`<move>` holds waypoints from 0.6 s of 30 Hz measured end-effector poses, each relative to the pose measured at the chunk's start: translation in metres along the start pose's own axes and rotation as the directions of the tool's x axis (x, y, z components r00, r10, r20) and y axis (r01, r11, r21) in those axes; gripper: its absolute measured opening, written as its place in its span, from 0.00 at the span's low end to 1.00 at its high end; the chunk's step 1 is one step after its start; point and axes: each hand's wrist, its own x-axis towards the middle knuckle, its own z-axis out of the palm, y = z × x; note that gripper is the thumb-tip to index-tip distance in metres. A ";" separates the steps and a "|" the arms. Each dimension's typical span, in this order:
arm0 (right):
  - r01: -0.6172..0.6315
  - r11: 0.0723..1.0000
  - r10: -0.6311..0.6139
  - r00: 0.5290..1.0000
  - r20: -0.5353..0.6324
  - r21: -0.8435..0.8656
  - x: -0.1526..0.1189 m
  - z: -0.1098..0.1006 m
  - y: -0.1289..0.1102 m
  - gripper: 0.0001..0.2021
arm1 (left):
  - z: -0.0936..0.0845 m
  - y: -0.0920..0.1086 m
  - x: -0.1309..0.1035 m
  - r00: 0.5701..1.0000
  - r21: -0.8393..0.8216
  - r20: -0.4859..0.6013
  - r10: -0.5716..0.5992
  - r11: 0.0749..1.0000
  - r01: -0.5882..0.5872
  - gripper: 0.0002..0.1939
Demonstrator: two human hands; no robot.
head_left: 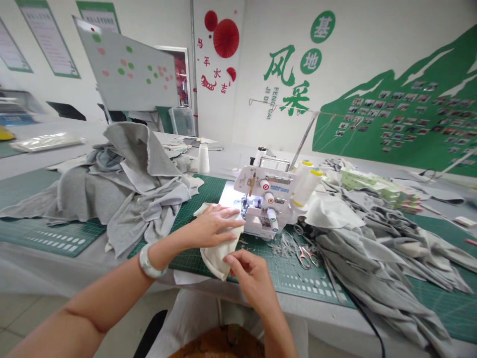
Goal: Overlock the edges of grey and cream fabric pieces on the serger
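- Cream cloth (218,258) lies on the green cutting mat (186,261), its upper end up against the front of the sewing machine (278,205), near the lit needle area
- Left hand (214,226) rests flat on top of the cloth, fingers stretched out and slightly apart, pressing rather than gripping, fingertips near the needle area
- Right hand (249,273) holds the cloth's near edge, close to the lower corner, pinched between thumb and fingers
- Judging by how it lies, the cloth is partway through its work at the machine: much of it is on the person's side of the needle, and whether any stitching is in it cannot be told, as the left hand hides the spot
- Thin scraps (285,247) lie beside the machine next to the scissors (305,256), which suggests some trimming is already done
- Gray cloth is heaped on the left (89,189) and on the right (372,258) of the machine; which pile is finished and which is left to do cannot be told
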 end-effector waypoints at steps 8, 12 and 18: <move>0.001 0.999 -0.001 1.000 -0.002 0.035 0.002 0.002 -0.002 0.13 | 0.000 -0.005 0.003 0.998 0.049 0.050 0.028 0.998 -0.031 0.23; -0.008 0.997 0.009 1.000 -0.020 0.073 0.003 0.003 -0.004 0.13 | 0.001 -0.008 0.004 0.997 0.099 0.069 0.035 0.994 -0.041 0.24; -0.014 0.996 0.018 0.999 -0.040 0.092 0.003 0.003 -0.003 0.14 | 0.005 -0.008 0.003 0.998 0.093 0.022 0.061 0.994 -0.063 0.26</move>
